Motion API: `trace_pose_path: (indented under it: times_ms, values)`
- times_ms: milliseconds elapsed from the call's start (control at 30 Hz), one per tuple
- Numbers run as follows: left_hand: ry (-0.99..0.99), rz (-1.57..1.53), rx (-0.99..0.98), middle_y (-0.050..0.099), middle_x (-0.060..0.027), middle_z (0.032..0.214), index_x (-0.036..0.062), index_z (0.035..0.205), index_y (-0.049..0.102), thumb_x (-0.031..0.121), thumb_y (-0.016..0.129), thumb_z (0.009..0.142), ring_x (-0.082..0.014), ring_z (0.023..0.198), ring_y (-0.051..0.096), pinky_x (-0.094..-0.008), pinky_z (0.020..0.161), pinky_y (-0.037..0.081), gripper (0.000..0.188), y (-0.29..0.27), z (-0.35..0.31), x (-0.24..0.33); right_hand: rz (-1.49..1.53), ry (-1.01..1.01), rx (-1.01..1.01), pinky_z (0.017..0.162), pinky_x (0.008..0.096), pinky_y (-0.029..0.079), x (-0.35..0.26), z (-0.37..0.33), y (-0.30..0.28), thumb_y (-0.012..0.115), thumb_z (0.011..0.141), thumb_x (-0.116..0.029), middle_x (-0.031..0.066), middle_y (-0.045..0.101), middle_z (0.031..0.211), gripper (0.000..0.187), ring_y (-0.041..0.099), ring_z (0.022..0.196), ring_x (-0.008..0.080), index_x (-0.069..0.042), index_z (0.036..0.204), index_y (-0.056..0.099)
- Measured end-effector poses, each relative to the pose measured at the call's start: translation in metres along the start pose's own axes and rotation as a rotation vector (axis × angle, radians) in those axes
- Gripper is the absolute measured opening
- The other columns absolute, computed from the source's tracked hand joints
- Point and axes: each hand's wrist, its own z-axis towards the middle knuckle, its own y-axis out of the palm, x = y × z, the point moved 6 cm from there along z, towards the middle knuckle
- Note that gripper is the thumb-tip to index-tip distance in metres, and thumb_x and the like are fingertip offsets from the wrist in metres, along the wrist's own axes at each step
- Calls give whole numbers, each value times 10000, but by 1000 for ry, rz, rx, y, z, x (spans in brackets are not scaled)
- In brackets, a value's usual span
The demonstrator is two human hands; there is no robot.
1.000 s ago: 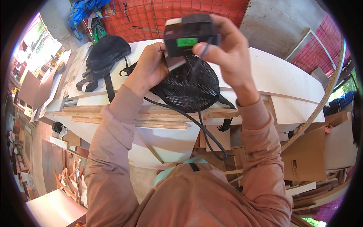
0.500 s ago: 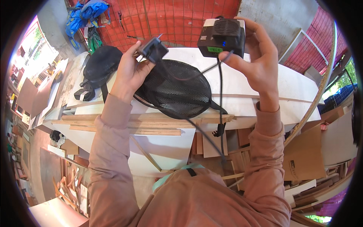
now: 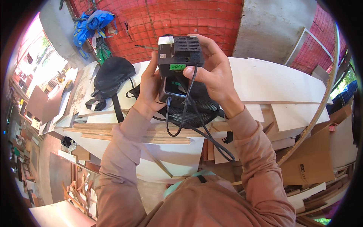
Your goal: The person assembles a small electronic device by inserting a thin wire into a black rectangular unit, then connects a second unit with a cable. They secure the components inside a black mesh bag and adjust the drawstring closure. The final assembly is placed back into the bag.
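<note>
Both hands are raised over a white board table [image 3: 264,83]. My right hand [image 3: 213,73] grips a black boxy device [image 3: 179,55] with a vented top and a small green label. Pressed under the box is a flat dark phone-like device [image 3: 174,90], held by my left hand [image 3: 149,89]. A black cable [image 3: 181,113] runs from the box down in a loop, with a plug at the flat device's lower edge. Below the hands lies a black mesh pouch [image 3: 189,113] on the table.
A black bag [image 3: 109,77] with straps lies at the table's left. Thin wooden strips [image 3: 124,132] lie along the near edge. Red mesh [image 3: 189,19] covers the back wall. Cardboard [image 3: 314,162] and board offcuts pile up at the right, wood scraps at the lower left.
My hands were apart, the left holding a small plug and the right the box. They have come together, and the left hand now holds the flat device under the box.
</note>
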Motion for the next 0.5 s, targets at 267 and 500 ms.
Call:
trace_pose_path:
  times_ms: [267,500]
  values:
    - [114,109,264,750,-139,1179,45,1343,663,535,459,1120,-256,943,763,-389,813,657,576,-14,-1,0,32,132,31,940,337,534,26,-1,7,969,761,-226,104,732,1254,801,656,1205,196,-9,1442,607]
    - [69,78,232,752,-121,1199,58,1346,660,495,542,1103,-237,1000,770,-385,843,671,513,-13,-5,0,-231,45,-28,914,330,584,39,-1,4,933,837,-254,126,679,1374,846,626,1238,206,-3,1535,526]
